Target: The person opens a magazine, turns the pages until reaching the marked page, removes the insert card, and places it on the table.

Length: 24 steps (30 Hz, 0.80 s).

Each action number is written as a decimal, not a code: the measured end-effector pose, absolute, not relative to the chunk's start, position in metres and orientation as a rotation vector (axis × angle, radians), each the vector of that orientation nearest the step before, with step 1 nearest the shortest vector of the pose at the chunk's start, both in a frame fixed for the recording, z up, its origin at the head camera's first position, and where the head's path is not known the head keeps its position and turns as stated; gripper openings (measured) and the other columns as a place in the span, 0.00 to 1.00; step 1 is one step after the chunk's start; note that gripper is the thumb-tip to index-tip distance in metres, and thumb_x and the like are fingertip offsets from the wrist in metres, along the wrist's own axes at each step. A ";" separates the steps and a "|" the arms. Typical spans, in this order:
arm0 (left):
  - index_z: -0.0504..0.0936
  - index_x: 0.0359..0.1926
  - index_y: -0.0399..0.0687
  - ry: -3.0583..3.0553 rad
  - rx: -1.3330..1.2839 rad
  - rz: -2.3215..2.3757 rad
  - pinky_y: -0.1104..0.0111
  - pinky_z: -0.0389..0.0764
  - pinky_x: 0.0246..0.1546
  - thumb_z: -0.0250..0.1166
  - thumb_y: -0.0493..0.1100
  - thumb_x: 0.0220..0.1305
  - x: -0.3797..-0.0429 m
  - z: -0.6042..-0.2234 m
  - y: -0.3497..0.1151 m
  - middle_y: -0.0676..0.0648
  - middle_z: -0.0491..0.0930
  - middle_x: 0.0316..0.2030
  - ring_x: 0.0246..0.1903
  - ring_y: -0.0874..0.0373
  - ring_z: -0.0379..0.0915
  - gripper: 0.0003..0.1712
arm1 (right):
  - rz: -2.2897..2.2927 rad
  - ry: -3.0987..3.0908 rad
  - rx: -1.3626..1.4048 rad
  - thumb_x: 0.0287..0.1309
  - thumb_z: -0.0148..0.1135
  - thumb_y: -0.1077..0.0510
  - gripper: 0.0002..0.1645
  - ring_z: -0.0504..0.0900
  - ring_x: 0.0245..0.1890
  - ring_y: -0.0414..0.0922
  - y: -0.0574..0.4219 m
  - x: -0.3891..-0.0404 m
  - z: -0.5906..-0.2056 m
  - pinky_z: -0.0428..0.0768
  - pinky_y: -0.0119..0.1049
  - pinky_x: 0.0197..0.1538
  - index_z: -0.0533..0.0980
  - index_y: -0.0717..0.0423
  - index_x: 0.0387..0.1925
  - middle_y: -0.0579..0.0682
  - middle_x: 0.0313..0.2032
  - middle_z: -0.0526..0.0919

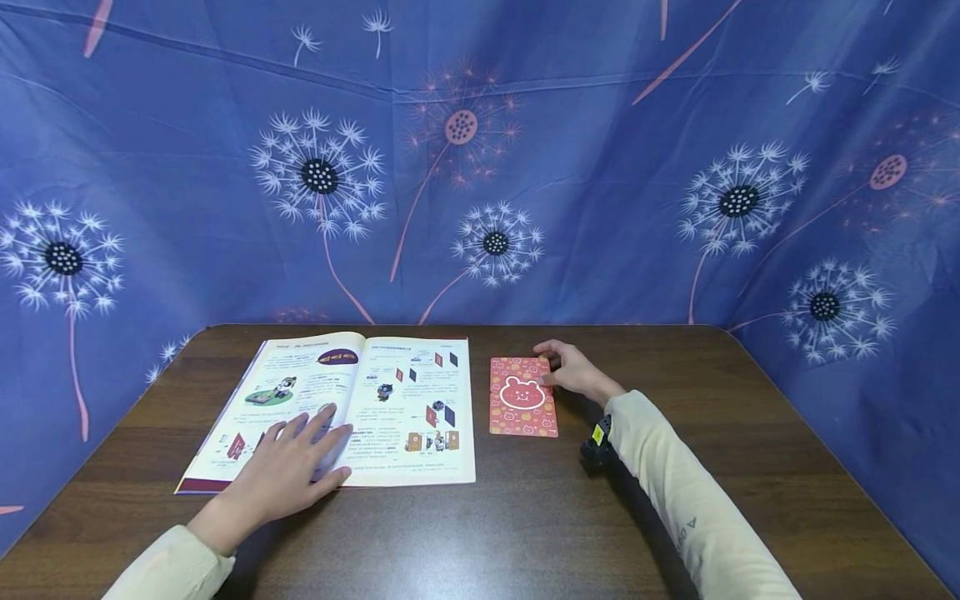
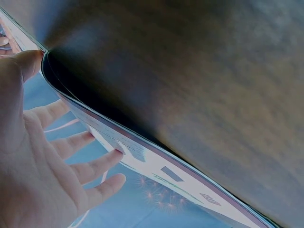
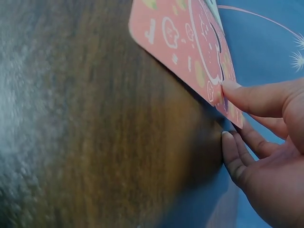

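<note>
An open book [image 1: 408, 417] with printed text and small colour pictures lies on the left half of the table. My left hand [image 1: 288, 467] rests on it near the fold, fingers spread and fairly straight. In the left wrist view, the thumb of that hand [image 2: 42, 156] touches the book's near edge by the spine. To the right of the book is a thin red card [image 1: 522, 421] with a white-outlined bear face. My right hand [image 1: 577, 372] pinches its right edge. The right wrist view shows the thumb [image 3: 256, 99] on the card's printed face and other fingers beyond its edge.
The dark wooden table [image 1: 480, 542] carries the book and card. Behind it hangs a blue cloth [image 1: 585, 167] with a dandelion print. A black device [image 1: 597, 442] with a yellow mark sits at the right wrist.
</note>
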State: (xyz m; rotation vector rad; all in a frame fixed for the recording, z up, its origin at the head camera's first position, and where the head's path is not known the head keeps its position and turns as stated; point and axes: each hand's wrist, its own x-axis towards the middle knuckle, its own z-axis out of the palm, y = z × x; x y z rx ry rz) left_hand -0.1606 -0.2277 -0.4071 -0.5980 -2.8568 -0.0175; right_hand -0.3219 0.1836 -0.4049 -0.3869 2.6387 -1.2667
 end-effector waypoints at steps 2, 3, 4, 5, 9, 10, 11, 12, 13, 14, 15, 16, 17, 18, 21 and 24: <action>0.74 0.57 0.55 -2.853 -0.600 -0.010 0.39 0.67 0.48 0.59 0.64 0.53 -0.161 -0.407 -0.228 0.40 0.67 0.61 0.55 0.34 0.66 0.33 | -1.255 2.654 -0.384 0.47 0.62 0.71 0.32 0.73 0.49 0.57 0.182 -0.322 -0.405 0.75 0.43 0.46 0.65 0.66 0.57 0.65 0.52 0.71; 0.74 0.57 0.55 -2.851 -0.602 -0.005 0.39 0.67 0.47 0.59 0.64 0.54 -0.161 -0.408 -0.228 0.40 0.67 0.61 0.55 0.34 0.67 0.33 | -1.250 2.665 -0.385 0.47 0.62 0.71 0.32 0.72 0.50 0.58 0.182 -0.322 -0.405 0.75 0.44 0.48 0.65 0.67 0.57 0.65 0.52 0.71; 0.74 0.57 0.55 -2.848 -0.603 0.002 0.39 0.67 0.47 0.59 0.64 0.54 -0.161 -0.408 -0.228 0.40 0.67 0.61 0.54 0.34 0.67 0.33 | -1.242 2.673 -0.377 0.47 0.62 0.71 0.32 0.72 0.50 0.58 0.182 -0.322 -0.405 0.74 0.45 0.50 0.65 0.66 0.57 0.65 0.53 0.71; 0.74 0.57 0.55 -2.845 -0.605 0.007 0.39 0.68 0.47 0.59 0.64 0.54 -0.162 -0.408 -0.228 0.40 0.67 0.61 0.54 0.34 0.67 0.32 | -1.235 2.682 -0.374 0.47 0.63 0.71 0.32 0.72 0.51 0.58 0.181 -0.323 -0.406 0.73 0.47 0.51 0.65 0.66 0.57 0.65 0.53 0.71; 0.73 0.57 0.54 -2.837 -0.610 0.016 0.40 0.68 0.47 0.59 0.64 0.54 -0.163 -0.409 -0.228 0.39 0.68 0.60 0.54 0.35 0.67 0.32 | -1.221 2.702 -0.368 0.47 0.63 0.70 0.32 0.71 0.52 0.58 0.180 -0.323 -0.406 0.71 0.50 0.55 0.66 0.66 0.56 0.65 0.53 0.71; 0.73 0.57 0.54 -2.836 -0.610 0.015 0.40 0.68 0.47 0.59 0.63 0.54 -0.163 -0.409 -0.228 0.39 0.68 0.60 0.54 0.35 0.68 0.32 | -1.218 2.704 -0.367 0.48 0.63 0.70 0.32 0.71 0.52 0.58 0.180 -0.323 -0.406 0.71 0.50 0.55 0.66 0.66 0.56 0.65 0.53 0.71; 0.73 0.57 0.54 -2.836 -0.610 0.013 0.40 0.68 0.47 0.59 0.63 0.54 -0.163 -0.409 -0.228 0.40 0.68 0.60 0.54 0.35 0.68 0.32 | -1.215 2.706 -0.374 0.48 0.63 0.69 0.31 0.71 0.52 0.59 0.180 -0.322 -0.406 0.71 0.50 0.55 0.66 0.67 0.56 0.65 0.53 0.71; 0.73 0.57 0.54 -2.836 -0.611 0.011 0.39 0.68 0.47 0.59 0.63 0.54 -0.163 -0.408 -0.228 0.40 0.68 0.60 0.54 0.35 0.68 0.32 | -1.219 2.703 -0.371 0.48 0.63 0.69 0.31 0.71 0.52 0.59 0.181 -0.322 -0.405 0.71 0.50 0.55 0.66 0.67 0.57 0.65 0.53 0.71; 0.73 0.57 0.54 -2.836 -0.613 0.011 0.39 0.68 0.47 0.59 0.64 0.54 -0.163 -0.408 -0.228 0.40 0.68 0.60 0.54 0.35 0.68 0.32 | -1.223 2.701 -0.369 0.48 0.63 0.69 0.31 0.71 0.52 0.58 0.181 -0.322 -0.405 0.71 0.50 0.55 0.66 0.66 0.57 0.65 0.53 0.71; 0.73 0.57 0.54 -2.837 -0.613 0.011 0.39 0.68 0.47 0.59 0.64 0.54 -0.163 -0.408 -0.228 0.40 0.68 0.60 0.54 0.35 0.68 0.32 | -1.226 2.699 -0.371 0.49 0.63 0.68 0.31 0.71 0.52 0.59 0.181 -0.321 -0.404 0.71 0.51 0.55 0.65 0.66 0.57 0.65 0.53 0.71; 0.74 0.57 0.55 -2.838 -0.612 0.012 0.39 0.68 0.47 0.59 0.64 0.54 -0.163 -0.408 -0.228 0.40 0.68 0.60 0.54 0.35 0.68 0.32 | -1.224 2.699 -0.378 0.49 0.63 0.68 0.31 0.71 0.52 0.59 0.182 -0.321 -0.403 0.71 0.51 0.55 0.65 0.66 0.57 0.65 0.53 0.71; 0.74 0.57 0.55 -2.840 -0.611 0.014 0.39 0.67 0.47 0.59 0.64 0.54 -0.162 -0.408 -0.228 0.40 0.68 0.60 0.54 0.35 0.67 0.32 | -1.231 2.693 -0.382 0.49 0.63 0.68 0.32 0.71 0.53 0.59 0.183 -0.320 -0.402 0.71 0.51 0.55 0.65 0.66 0.57 0.65 0.53 0.71; 0.74 0.57 0.55 -2.841 -0.610 0.014 0.39 0.67 0.47 0.59 0.64 0.54 -0.162 -0.408 -0.228 0.40 0.68 0.60 0.54 0.35 0.67 0.33 | -1.236 2.690 -0.385 0.49 0.62 0.68 0.32 0.71 0.53 0.59 0.184 -0.320 -0.401 0.70 0.51 0.55 0.65 0.66 0.57 0.65 0.53 0.71; 0.74 0.57 0.55 -2.841 -0.608 0.015 0.39 0.67 0.47 0.59 0.64 0.54 -0.162 -0.408 -0.227 0.40 0.68 0.60 0.54 0.35 0.67 0.32 | -1.241 2.685 -0.386 0.49 0.62 0.68 0.32 0.70 0.53 0.59 0.185 -0.319 -0.399 0.70 0.52 0.55 0.65 0.66 0.57 0.65 0.53 0.70; 0.74 0.57 0.54 -2.842 -0.609 0.019 0.39 0.67 0.47 0.59 0.64 0.53 -0.162 -0.408 -0.227 0.40 0.68 0.60 0.54 0.35 0.67 0.33 | -1.240 2.689 -0.429 0.49 0.62 0.68 0.32 0.70 0.53 0.61 0.188 -0.316 -0.396 0.70 0.53 0.56 0.64 0.67 0.57 0.67 0.53 0.70; 0.74 0.56 0.54 -2.842 -0.615 0.024 0.39 0.67 0.47 0.59 0.64 0.53 -0.161 -0.407 -0.226 0.40 0.68 0.60 0.53 0.34 0.68 0.32 | -1.218 2.722 -0.466 0.50 0.62 0.67 0.31 0.70 0.52 0.61 0.192 -0.312 -0.391 0.70 0.53 0.55 0.64 0.67 0.57 0.67 0.53 0.70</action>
